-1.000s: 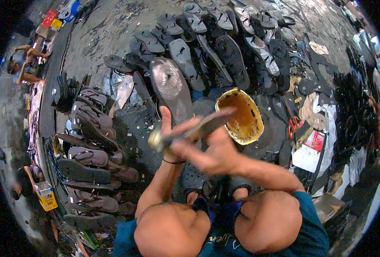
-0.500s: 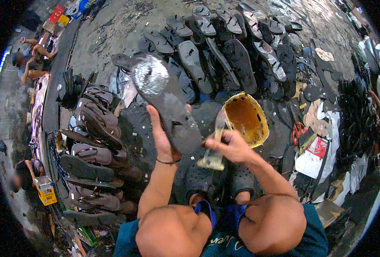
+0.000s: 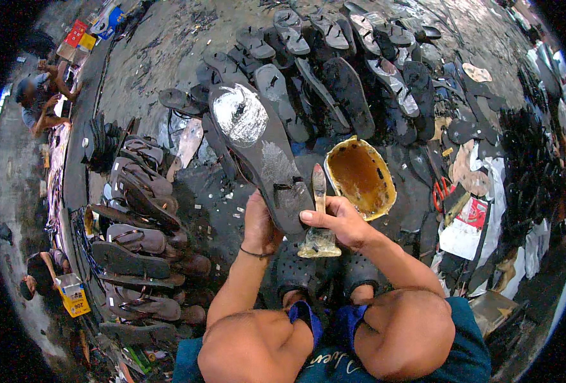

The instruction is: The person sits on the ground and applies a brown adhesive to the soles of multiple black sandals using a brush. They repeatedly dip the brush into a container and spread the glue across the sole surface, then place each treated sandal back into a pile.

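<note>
My left hand (image 3: 261,220) grips a dark sandal sole (image 3: 275,167) from its left edge, with the fingers hidden beneath it. A round whitish patch covers the sole's far end, and a paler smear lies near the middle. My right hand (image 3: 345,223) holds a flat paintbrush (image 3: 319,186), handle pointing away and caked pale bristles toward me. The right thumb reaches the near end of the sole; whether it presses on it I cannot tell. Just beyond that hand stands a yellow-rimmed tub (image 3: 393,191) with brownish, glue-like stuff inside.
Rows of dark sandals (image 3: 348,96) lie on the ground ahead. More sandals (image 3: 133,258) are stacked at my left. Red-handled scissors (image 3: 442,190) and scraps lie at the right. My clogs (image 3: 294,271) are below the brush. Two other people sit at the far left.
The sole has shifted a little right, toward the brush. My left hand has dropped lower, its fingers now under the sole. The brush has turned more upright, and the right thumb has come to the sole's end.
</note>
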